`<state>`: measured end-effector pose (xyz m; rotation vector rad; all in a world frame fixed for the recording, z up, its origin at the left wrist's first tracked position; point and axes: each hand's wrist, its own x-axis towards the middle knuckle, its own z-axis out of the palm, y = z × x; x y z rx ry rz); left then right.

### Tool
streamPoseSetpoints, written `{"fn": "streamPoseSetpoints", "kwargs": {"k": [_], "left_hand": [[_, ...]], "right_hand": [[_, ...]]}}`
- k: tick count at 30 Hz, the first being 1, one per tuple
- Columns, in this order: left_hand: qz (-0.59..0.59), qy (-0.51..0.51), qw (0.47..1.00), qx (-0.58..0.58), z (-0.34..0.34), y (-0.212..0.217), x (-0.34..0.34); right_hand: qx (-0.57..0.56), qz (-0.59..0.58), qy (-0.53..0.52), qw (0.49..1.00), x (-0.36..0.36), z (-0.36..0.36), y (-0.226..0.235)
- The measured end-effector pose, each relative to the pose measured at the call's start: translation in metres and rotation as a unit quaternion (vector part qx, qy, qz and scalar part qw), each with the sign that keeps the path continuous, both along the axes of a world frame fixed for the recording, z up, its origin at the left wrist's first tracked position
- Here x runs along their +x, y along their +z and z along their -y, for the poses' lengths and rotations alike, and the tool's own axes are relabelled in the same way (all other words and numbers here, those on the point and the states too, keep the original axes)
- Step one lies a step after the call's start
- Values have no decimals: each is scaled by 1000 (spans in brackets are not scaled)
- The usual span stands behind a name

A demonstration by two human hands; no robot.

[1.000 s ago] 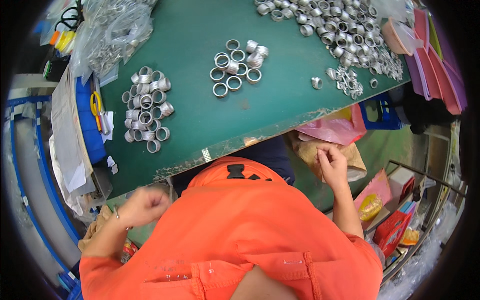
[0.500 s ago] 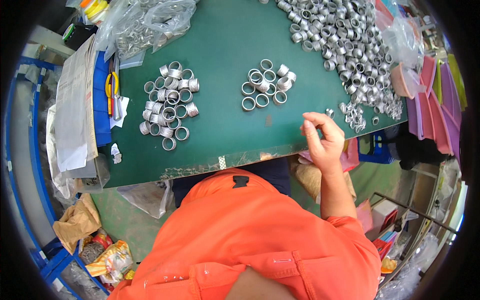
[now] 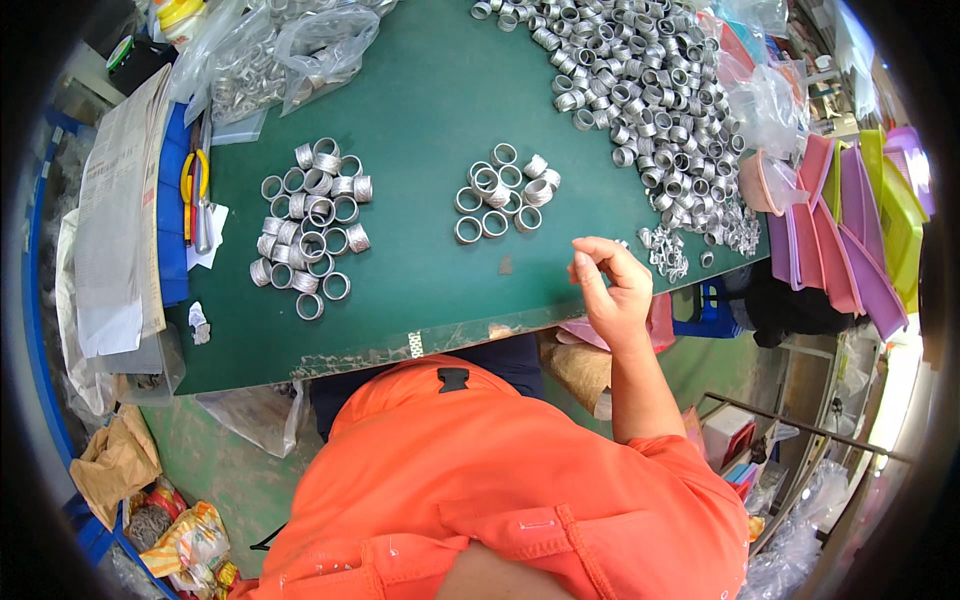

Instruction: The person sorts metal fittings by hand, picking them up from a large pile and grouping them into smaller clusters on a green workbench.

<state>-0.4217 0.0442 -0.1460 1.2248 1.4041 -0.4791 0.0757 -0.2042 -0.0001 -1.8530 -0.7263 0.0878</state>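
I saw a dark green table (image 3: 430, 90) that filled the upper half of the frame, with a worn front edge running across the middle. My right hand (image 3: 610, 285) was raised at the right part of this edge, in the centre right of the frame. Its fingers (image 3: 600, 250) were curled inward and the fingertips were pinched close together; I could not tell if a small part was between them, because it was too small to see. The forearm came up from the lower right, bare below an orange sleeve (image 3: 560, 500). My left hand was not in the view.

Just beside the fingertips, to the right, lay a cluster of small metal pieces (image 3: 665, 250). Above it, in the upper right, a big heap of silver metal rings (image 3: 640, 90) covered the table; they were short, round and shiny, some with ribbed sides. A small group of the same rings (image 3: 500, 190) lay at the upper centre, and a larger group of rings (image 3: 310, 225) at the left.

At the upper left were clear plastic bags (image 3: 280, 55) with more rings, and at the far left pliers with yellow handles (image 3: 195, 195) on a blue box. Pink and purple trays (image 3: 840, 230) stood at the right edge.
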Motion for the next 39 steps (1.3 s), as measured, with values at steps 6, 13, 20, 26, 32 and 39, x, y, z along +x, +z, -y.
{"fn": "streamPoseSetpoints", "kwargs": {"k": [6, 13, 20, 26, 32, 39], "left_hand": [[6, -9, 1000, 2, 0, -11, 0], [13, -19, 1000, 6, -2, -18, -4], [13, -32, 999, 8, 0, -19, -8], [10, -45, 999, 11, 2, -17, -13], [6, -56, 998, 10, 6, -16, -17], [1, -120, 993, 15, 2, -7, -16]], "right_hand": [[-1, 13, -7, 1000, 0, -3, 6], [-12, 15, 2, 1000, -5, -7, 9], [-14, 7, -2, 1000, -3, -10, 7], [-10, 2, -7, 1000, -2, -9, 4], [-75, 82, -29, 993, 19, -19, 0], [-209, 188, 9, 960, 47, -48, -19]]}}
